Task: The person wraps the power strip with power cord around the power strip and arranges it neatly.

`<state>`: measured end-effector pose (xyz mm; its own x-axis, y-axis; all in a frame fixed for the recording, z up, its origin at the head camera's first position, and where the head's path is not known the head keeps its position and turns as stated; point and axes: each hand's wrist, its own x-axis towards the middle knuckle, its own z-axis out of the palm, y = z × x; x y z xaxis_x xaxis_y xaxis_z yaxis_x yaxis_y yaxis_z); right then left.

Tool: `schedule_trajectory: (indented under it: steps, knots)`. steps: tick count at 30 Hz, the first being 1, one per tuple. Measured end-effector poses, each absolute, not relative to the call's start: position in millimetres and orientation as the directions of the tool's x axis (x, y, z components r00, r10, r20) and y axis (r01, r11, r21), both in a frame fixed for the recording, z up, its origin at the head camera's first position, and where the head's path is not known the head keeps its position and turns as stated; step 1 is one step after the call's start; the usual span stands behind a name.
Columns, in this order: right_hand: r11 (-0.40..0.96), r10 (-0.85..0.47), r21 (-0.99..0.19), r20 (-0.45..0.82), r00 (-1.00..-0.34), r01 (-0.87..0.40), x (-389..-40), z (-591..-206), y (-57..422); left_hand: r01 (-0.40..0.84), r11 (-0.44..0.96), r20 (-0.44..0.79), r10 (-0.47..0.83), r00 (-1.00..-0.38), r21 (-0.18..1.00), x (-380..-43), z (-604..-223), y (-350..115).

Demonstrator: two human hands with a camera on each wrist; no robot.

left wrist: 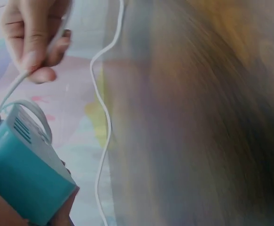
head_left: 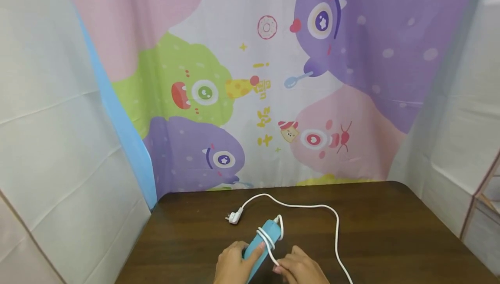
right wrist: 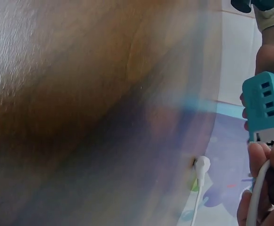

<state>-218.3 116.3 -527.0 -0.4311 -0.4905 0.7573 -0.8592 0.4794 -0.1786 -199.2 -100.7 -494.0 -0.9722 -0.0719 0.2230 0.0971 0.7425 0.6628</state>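
My left hand (head_left: 233,263) grips a teal power strip (head_left: 254,244), its thumb lying along the near face. White cord (head_left: 337,232) leaves the strip's far end and loops around its body. To the right, my right hand (head_left: 300,267) pinches the cord just off the strip. In the left wrist view, slots show on the end of the power strip (left wrist: 26,172), and the right hand (left wrist: 38,37) draws the cord out straight above it. A row of USB ports and a socket face the right wrist camera on the power strip (right wrist: 261,101).
The cord's white plug (head_left: 235,216) lies on the dark wooden table (head_left: 375,232), left of the strip's far end. From it the loose cord curves across the table and down its right side. A cartoon-print curtain (head_left: 258,153) hangs behind the table's back edge.
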Motion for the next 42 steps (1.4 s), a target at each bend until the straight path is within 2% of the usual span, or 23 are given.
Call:
schedule_trajectory:
  steps: [7,16,19,28,30,33,36,38,42]
  knots:
    - [0.454,-0.555,-0.162,0.718,-0.420,-0.876,-222.9,-532.4,123.9,0.169,0.616,0.201,0.018,-0.979,0.770,-198.6,-489.3,-104.2]
    - [0.460,-0.568,-0.224,0.669,-0.479,-0.859,-227.2,-531.5,131.7,0.260,0.567,0.239,0.112,-0.964,0.781,-197.8,-492.5,-107.7]
    - [0.426,-0.611,-0.242,0.634,-0.475,-0.872,-229.2,-531.3,135.2,0.280,0.525,0.233,0.155,-0.960,0.804,-198.5,-494.4,-109.6]
    - [0.177,-0.766,-0.408,0.514,-0.385,-0.896,-240.9,-521.5,148.8,0.386,0.321,0.269,0.352,-0.896,0.865,-198.2,-495.1,-121.6]
    - [0.149,-0.783,-0.405,0.509,-0.357,-0.902,-242.8,-518.9,150.9,0.381,0.266,0.255,0.407,-0.877,0.886,-197.4,-493.0,-124.7]
    - [0.130,-0.803,-0.404,0.492,-0.335,-0.905,-245.9,-516.0,153.9,0.360,0.199,0.222,0.500,-0.837,0.911,-197.0,-489.1,-127.8]
    - [0.148,-0.809,-0.380,0.485,-0.332,-0.913,-247.1,-513.6,155.1,0.387,0.146,0.226,0.607,-0.762,0.910,-197.4,-486.2,-128.8]
    - [0.144,-0.814,-0.370,0.482,-0.322,-0.918,-247.1,-512.7,154.6,0.462,0.135,0.255,0.682,-0.685,0.877,-199.9,-487.4,-128.1]
    - [0.140,-0.840,-0.346,0.455,-0.297,-0.928,-245.8,-511.1,152.3,0.669,0.147,0.314,0.797,-0.516,0.729,-205.0,-490.1,-125.5]
